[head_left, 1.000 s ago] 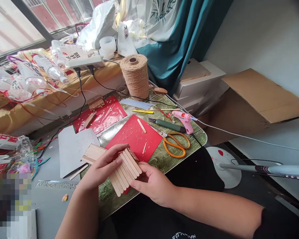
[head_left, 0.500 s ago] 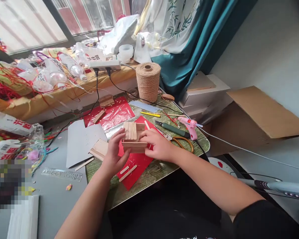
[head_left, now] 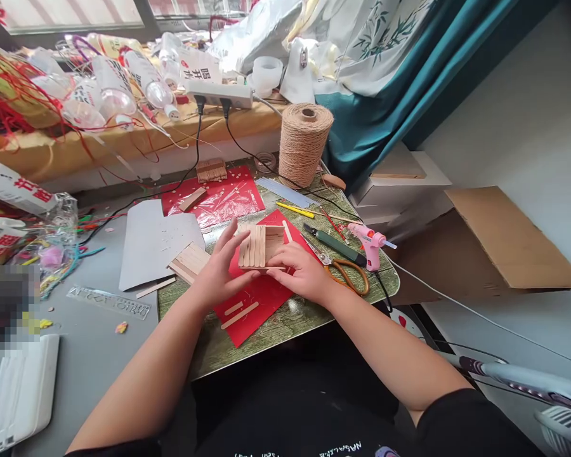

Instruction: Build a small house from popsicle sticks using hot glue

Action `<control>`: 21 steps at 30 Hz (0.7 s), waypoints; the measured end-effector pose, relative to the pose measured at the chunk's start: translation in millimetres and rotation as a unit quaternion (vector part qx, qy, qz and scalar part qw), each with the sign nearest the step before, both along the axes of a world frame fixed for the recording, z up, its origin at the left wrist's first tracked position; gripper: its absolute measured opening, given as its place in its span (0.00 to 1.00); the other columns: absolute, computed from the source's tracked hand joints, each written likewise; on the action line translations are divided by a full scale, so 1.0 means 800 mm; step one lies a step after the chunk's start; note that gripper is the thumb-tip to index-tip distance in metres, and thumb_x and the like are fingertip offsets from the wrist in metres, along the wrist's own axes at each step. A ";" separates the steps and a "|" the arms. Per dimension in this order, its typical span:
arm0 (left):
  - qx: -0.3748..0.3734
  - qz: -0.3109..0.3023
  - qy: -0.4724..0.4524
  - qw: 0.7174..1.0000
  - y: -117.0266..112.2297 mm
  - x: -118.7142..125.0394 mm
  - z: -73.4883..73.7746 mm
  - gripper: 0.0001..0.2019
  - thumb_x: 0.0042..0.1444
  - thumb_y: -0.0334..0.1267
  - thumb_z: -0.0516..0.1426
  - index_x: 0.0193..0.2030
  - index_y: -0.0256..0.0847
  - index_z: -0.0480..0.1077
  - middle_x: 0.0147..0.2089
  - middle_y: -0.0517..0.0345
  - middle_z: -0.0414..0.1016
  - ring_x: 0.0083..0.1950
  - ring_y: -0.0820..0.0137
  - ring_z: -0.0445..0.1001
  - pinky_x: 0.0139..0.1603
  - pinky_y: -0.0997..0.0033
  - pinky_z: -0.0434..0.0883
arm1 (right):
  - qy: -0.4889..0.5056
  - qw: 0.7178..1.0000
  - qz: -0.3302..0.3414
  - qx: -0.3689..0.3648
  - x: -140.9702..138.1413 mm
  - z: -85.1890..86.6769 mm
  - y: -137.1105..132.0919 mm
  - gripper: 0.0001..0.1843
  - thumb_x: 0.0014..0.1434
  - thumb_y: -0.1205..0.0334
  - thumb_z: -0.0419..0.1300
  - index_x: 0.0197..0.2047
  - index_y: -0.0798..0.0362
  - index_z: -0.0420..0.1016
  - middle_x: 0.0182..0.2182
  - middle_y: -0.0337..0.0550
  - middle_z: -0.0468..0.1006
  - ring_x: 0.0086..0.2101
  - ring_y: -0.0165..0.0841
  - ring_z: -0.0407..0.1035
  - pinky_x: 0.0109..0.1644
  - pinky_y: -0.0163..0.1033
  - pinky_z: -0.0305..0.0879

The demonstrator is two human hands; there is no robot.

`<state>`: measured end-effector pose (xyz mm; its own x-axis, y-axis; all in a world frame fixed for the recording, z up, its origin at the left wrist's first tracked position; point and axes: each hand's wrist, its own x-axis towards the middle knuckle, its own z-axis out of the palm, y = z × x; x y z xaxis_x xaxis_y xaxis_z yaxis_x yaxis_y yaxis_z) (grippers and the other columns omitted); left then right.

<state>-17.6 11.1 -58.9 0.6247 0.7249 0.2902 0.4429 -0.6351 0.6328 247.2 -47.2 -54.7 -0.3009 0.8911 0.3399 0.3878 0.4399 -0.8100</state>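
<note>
A small box of wooden craft sticks (head_left: 253,246) is over the red sheet (head_left: 245,327), its slatted top partly covering an opening on the right. My right hand (head_left: 301,270) grips the box's right side, fingers at the opening and thumb along the front edge. My left hand (head_left: 221,266) is at the left side with fingers spread, the thumb tip close to the front edge; whether it touches is hard to see. Two loose craft sticks (head_left: 240,315) lie on the red sheet below the hands. Left of my left hand is a flat craft-stick panel (head_left: 188,261).
To the right lie scissors (head_left: 347,276), a green-handled tool (head_left: 335,246) and a pink glue gun (head_left: 368,244) with its cord. A twine spool (head_left: 304,146) stands behind. Grey card (head_left: 159,244) and a clear ruler (head_left: 109,301) are at left; an open cardboard box (head_left: 518,238) is at right.
The box has tipped so its slatted top faces me more and its front wall shows less. My left fingers have spread away from it. The camera view has shifted.
</note>
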 end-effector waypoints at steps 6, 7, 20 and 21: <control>-0.052 -0.002 0.004 0.999 0.008 -0.003 -0.010 0.39 0.70 0.54 0.63 0.82 0.57 0.52 0.85 0.44 0.48 0.86 0.46 0.50 0.84 0.39 0.57 | 0.020 1.000 -0.016 -0.004 -0.004 -0.010 0.000 0.04 0.70 0.58 0.68 0.44 0.46 0.85 0.41 0.44 0.85 0.47 0.43 0.73 0.55 0.52 0.73; -0.049 0.000 0.002 0.999 0.008 -0.002 -0.011 0.39 0.69 0.55 0.63 0.82 0.56 0.54 0.83 0.44 0.49 0.85 0.46 0.51 0.84 0.39 0.57 | 0.025 1.000 -0.017 -0.005 -0.004 -0.011 0.000 0.03 0.70 0.58 0.69 0.44 0.46 0.85 0.41 0.45 0.85 0.47 0.43 0.73 0.55 0.52 0.73; -0.062 -0.038 0.020 0.997 0.004 -0.012 0.002 0.41 0.65 0.57 0.66 0.80 0.54 0.59 0.79 0.43 0.53 0.83 0.43 0.54 0.83 0.35 0.56 | 0.021 0.998 0.037 -0.039 0.019 -0.007 0.009 0.03 0.68 0.59 0.70 0.45 0.44 0.87 0.44 0.43 0.87 0.51 0.42 0.75 0.59 0.51 0.73; -0.066 -0.031 0.019 0.997 0.005 -0.012 0.002 0.41 0.64 0.57 0.66 0.80 0.54 0.60 0.78 0.43 0.55 0.82 0.44 0.55 0.83 0.35 0.57 | 0.024 0.998 0.033 -0.038 0.018 -0.007 0.008 0.03 0.68 0.59 0.70 0.44 0.45 0.87 0.43 0.43 0.87 0.50 0.42 0.75 0.58 0.50 0.73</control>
